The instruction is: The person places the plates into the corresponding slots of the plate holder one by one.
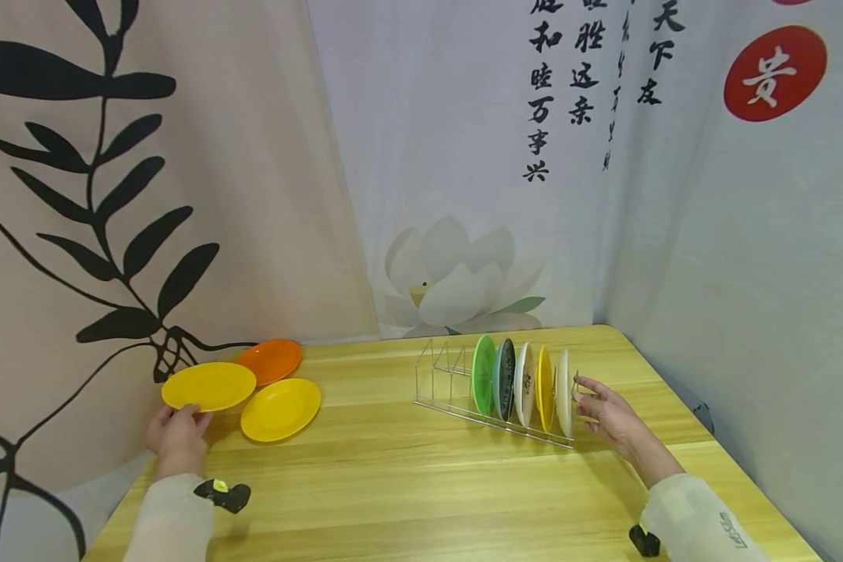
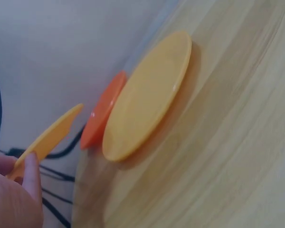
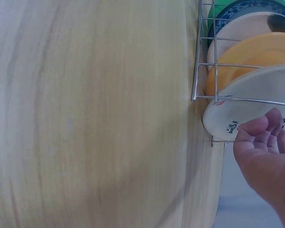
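Observation:
My left hand (image 1: 179, 441) pinches the near edge of a yellow plate (image 1: 209, 386), held up at the left side of the table. In the left wrist view this plate is nearly edge-on, thumb and fingers on its end. A second yellow plate (image 1: 281, 410) and an orange plate (image 1: 274, 361) lie close by on the table. My right hand (image 1: 613, 417) is at the right end of a wire dish rack (image 1: 457, 414), fingers loosely bent beside the outer face of a white patterned plate (image 3: 232, 116). That plate stands upright in the end slot.
Left of the white plate stand a yellow plate (image 1: 544, 390), a white decorated plate (image 1: 524, 386), a dark blue patterned plate (image 1: 506, 378) and a green plate (image 1: 483, 375). Slots at the rack's left end hold nothing. A printed curtain (image 1: 464, 156) hangs behind the wooden table (image 1: 393, 484).

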A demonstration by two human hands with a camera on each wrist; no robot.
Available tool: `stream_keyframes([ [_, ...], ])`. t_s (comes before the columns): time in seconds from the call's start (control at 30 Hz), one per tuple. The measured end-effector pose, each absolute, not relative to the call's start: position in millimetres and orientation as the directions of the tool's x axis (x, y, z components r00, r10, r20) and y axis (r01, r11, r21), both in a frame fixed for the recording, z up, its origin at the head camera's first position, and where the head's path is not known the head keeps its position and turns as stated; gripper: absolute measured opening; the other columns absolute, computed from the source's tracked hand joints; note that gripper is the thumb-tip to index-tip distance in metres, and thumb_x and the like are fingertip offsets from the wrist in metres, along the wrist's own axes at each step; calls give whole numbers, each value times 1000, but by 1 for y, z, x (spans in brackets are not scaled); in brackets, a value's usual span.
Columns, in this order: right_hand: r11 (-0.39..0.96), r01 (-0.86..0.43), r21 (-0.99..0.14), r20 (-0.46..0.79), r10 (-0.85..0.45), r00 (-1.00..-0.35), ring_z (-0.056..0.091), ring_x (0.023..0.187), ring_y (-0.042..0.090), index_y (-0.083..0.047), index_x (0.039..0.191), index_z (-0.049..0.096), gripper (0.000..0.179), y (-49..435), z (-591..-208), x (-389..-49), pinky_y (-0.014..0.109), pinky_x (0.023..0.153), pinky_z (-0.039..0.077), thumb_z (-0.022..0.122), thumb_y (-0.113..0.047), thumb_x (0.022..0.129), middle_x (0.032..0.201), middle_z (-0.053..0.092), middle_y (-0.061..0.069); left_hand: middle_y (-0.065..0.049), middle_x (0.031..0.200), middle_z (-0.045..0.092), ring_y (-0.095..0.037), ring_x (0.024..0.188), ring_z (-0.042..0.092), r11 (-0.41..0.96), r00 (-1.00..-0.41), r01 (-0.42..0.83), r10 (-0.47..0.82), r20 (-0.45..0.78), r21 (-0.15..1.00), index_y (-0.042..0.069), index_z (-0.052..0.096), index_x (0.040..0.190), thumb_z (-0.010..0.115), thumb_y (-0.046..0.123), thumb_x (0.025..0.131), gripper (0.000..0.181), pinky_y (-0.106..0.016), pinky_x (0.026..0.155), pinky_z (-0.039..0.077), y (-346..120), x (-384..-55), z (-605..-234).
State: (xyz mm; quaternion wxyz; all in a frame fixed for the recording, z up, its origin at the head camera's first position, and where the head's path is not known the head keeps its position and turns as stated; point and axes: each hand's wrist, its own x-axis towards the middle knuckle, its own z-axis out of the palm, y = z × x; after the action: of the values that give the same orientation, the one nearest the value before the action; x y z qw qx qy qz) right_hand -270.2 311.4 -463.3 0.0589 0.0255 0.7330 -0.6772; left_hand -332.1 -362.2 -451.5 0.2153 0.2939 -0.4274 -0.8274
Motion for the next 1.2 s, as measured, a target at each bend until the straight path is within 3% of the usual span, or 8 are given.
stream_keyframes([
  [0.17, 77, 116, -990, -119, -41, -992, 52, 95, 14, 0, 156, 14, 62, 311, -464, -270, 33, 80, 48, 46, -19, 106, 106, 51, -1, 8, 123, 46, -12, 109, 53, -483, -773, 52, -574, -271, 874, 20, 41, 147, 61, 1, 96, 58, -22, 86, 54, -347, -336, -441],
  [0.4, 81, 119, -990, -122, -39, -992, 52, 96, 15, 0, 156, 13, 60, 310, -464, -269, 33, 82, 48, 43, -17, 107, 110, 50, 3, 2, 121, 45, -15, 108, 56, -453, -833, 25, -502, -232, 891, 20, 35, 149, 57, 2, 98, 59, -24, 91, 53, -321, -340, -428],
  [0.87, 80, 111, -991, -115, -41, -993, 53, 96, 14, -1, 157, 13, 63, 312, -463, -268, 31, 80, 49, 45, -21, 107, 113, 49, 4, -3, 116, 51, -13, 83, 59, -499, -919, 40, -358, -164, 866, 20, 43, 142, 60, 0, 96, 53, -24, 82, 57, -286, -354, -413],
  [1.07, 82, 120, -989, -123, -39, -992, 52, 96, 13, -1, 157, 12, 62, 313, -464, -269, 31, 80, 49, 44, -19, 107, 112, 48, 2, -2, 117, 52, -15, 88, 58, -475, -930, 18, -331, -160, 880, 21, 42, 146, 62, 1, 96, 57, -24, 84, 57, -272, -355, -406],
  [1.2, 76, 125, -989, -128, -37, -991, 52, 95, 13, -2, 157, 13, 63, 313, -465, -271, 31, 80, 49, 46, -21, 106, 108, 49, -1, -2, 120, 50, -16, 92, 57, -427, -940, 4, -310, -143, 904, 22, 42, 147, 62, 4, 97, 57, -27, 93, 53, -263, -355, -401],
])
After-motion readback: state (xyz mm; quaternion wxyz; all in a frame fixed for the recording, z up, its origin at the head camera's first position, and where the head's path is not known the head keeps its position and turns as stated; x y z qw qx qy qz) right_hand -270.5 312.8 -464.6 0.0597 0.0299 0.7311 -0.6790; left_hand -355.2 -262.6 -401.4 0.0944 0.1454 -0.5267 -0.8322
